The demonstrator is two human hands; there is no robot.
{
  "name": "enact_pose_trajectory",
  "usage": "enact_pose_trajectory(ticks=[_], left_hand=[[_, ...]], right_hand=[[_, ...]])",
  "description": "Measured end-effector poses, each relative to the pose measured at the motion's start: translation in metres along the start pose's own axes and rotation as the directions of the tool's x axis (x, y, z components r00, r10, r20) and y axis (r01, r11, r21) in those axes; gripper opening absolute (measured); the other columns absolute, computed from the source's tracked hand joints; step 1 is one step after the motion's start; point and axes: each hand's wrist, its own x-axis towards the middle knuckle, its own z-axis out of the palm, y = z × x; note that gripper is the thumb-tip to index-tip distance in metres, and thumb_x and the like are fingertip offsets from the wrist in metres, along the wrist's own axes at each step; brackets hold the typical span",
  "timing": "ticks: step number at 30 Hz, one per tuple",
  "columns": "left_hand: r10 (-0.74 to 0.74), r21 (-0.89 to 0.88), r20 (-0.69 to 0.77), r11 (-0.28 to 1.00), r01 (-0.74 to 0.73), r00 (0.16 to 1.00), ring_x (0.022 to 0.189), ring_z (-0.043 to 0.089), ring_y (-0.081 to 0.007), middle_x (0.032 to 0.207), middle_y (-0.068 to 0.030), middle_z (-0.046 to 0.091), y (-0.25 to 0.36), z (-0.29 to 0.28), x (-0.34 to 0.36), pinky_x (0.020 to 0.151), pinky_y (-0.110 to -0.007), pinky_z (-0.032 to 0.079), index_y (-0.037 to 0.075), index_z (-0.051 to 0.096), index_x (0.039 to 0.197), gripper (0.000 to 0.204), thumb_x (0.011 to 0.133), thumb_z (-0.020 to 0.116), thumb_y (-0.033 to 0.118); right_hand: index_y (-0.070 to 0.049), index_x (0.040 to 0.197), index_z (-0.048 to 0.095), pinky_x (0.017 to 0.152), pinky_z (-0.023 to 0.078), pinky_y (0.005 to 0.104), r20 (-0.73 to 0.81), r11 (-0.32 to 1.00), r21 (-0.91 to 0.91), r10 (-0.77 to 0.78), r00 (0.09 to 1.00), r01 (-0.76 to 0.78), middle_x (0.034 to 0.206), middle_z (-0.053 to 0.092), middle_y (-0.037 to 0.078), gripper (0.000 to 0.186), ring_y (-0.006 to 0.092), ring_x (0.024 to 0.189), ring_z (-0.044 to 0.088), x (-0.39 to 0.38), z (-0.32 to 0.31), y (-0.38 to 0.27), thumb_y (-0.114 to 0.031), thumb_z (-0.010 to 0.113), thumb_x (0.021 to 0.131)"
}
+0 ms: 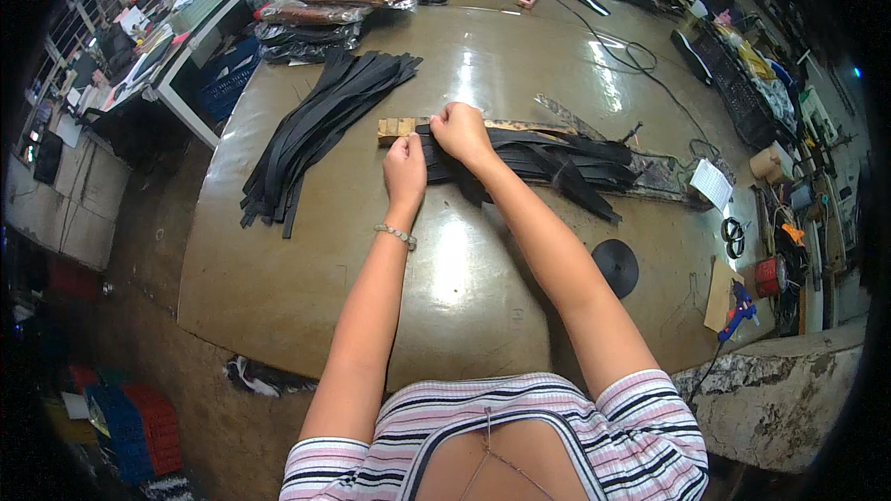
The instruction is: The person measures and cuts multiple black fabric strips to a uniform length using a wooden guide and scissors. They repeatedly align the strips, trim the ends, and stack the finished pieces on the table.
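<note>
Gripping black straps (548, 160) | left hand (406, 170), right hand (460, 133) | strap ends hidden under fingers

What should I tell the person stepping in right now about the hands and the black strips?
Left hand: closed, pressing on the near end of the black strip bundle.
Right hand: closed, gripping the same bundle's left end, by the wooden board.
Bundle lies across the table, right of the hands.
A second loose pile of black strips lies to the left, untouched.
Done: one bundle gathered at the board.
Left: judging by this, the loose pile.
</note>
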Motion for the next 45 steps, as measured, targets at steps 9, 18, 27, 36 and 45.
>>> enact_pose_trajectory(ticks=[9,18,27,36,45], left_hand=[[-0.014,-0.057,0.023,0.998,0.015,1.000,0.054,0.049,-0.0074,0.059,-0.0036,0.058,-0.006,0.004,0.005,0.051,-0.024,0.040,-0.002,0.060,0.069,0.035,0.085,0.066,0.030],[-0.001,0.030,-0.024,1.000,0.002,1.000,0.055,0.047,-0.0088,0.061,-0.0020,0.057,-0.008,0.006,0.006,0.054,-0.025,0.041,-0.002,0.061,0.070,0.037,0.084,0.066,0.033],[-0.045,0.045,-0.007,0.998,0.045,0.999,0.053,0.036,-0.0046,0.058,0.0052,0.047,0.009,0.004,0.002,0.049,-0.022,0.031,0.001,0.059,0.066,0.035,0.085,0.067,0.029],[-0.046,-0.059,0.017,0.997,0.047,0.999,0.054,0.035,-0.0038,0.059,0.0054,0.046,0.005,0.004,0.003,0.049,-0.021,0.030,0.002,0.056,0.064,0.035,0.085,0.066,0.028],[-0.014,0.012,-0.005,1.000,0.014,1.000,0.053,0.036,-0.0047,0.058,0.0046,0.047,0.013,0.003,0.000,0.049,-0.023,0.031,0.001,0.058,0.065,0.036,0.085,0.065,0.030]], right_hand=[[0.004,0.078,0.065,0.063,0.051,0.0381,0.368,0.987,0.161,-0.044,0.929,-0.017,0.066,0.063,0.018,0.028,0.0293,0.061,0.064,-0.019,-0.055,-0.017,-0.025,0.064,0.077],[-0.002,0.086,0.062,0.056,0.040,0.0233,0.314,0.985,0.138,0.059,0.948,-0.107,0.066,0.055,-0.001,0.020,0.0068,0.061,0.047,-0.184,-0.263,0.010,-0.021,0.061,0.087],[-0.008,0.080,0.049,0.059,0.037,0.0193,0.548,0.738,0.589,-0.063,0.834,-0.331,0.074,0.052,-0.004,0.019,0.0037,0.065,0.046,-0.155,-0.321,0.042,-0.020,0.062,0.088],[-0.008,0.082,0.058,0.049,0.033,0.0205,0.112,0.911,0.257,0.303,0.947,-0.322,0.063,0.048,-0.006,0.024,0.0045,0.055,0.043,-0.071,-0.339,0.153,-0.030,0.067,0.084],[-0.005,0.083,0.057,0.050,0.028,0.0196,0.070,0.902,0.280,0.322,0.944,-0.329,0.065,0.047,-0.008,0.019,0.0015,0.057,0.037,-0.074,-0.295,0.217,-0.022,0.065,0.086]])
